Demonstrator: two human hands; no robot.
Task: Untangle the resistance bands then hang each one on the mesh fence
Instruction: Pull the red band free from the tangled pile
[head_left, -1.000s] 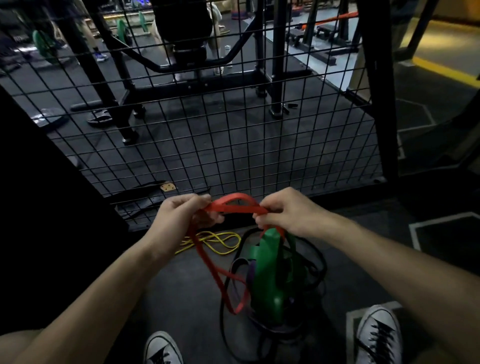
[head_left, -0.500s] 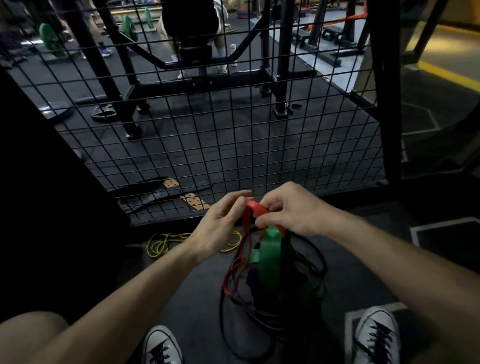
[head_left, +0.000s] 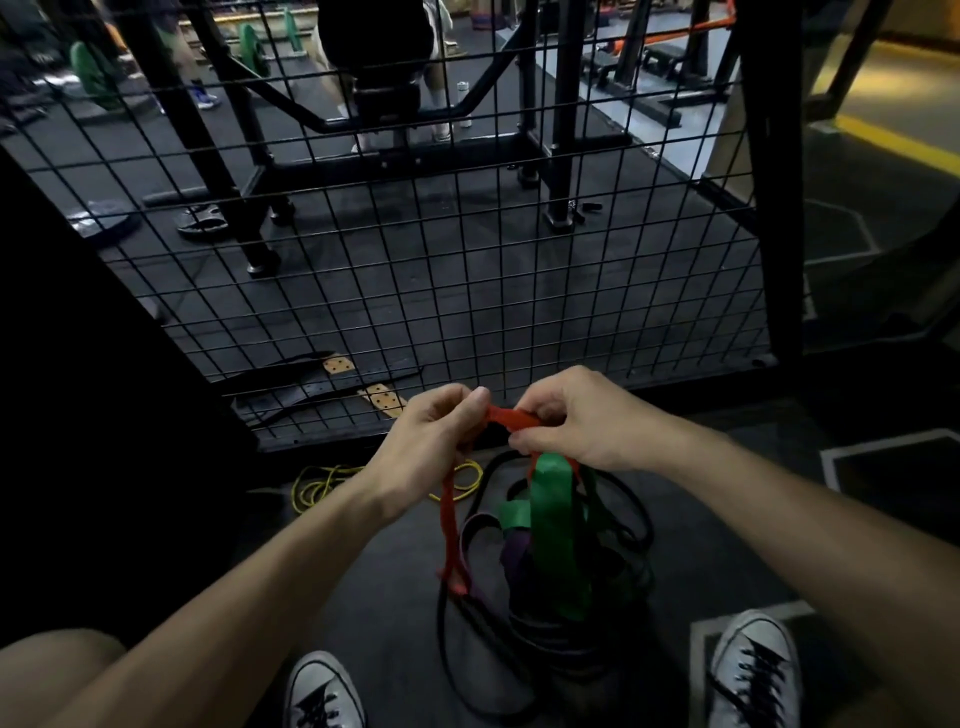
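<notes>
Trouble is most likely to be coming from the knot itself: you are pinching the red band (head_left: 511, 418) between your left hand (head_left: 434, 434) and right hand (head_left: 563, 418), fingers of both curled tight on it, close together just in front of the mesh fence (head_left: 467, 270). Below your hands the red band is running down into the pile where the green band (head_left: 553, 525), the purple band (head_left: 514, 551) and the black bands (head_left: 618, 514) are crossing each other on the floor. If you are pulling upward hard, I judge you are cinching the loops tighter and dragging the whole bundle along. Stretched rubber slipping from a pinch could also be snapping back at you. The yellow band (head_left: 317, 486) is lying apart, near the fence foot. No brand, label or writing is showing legibly anywhere.
</notes>
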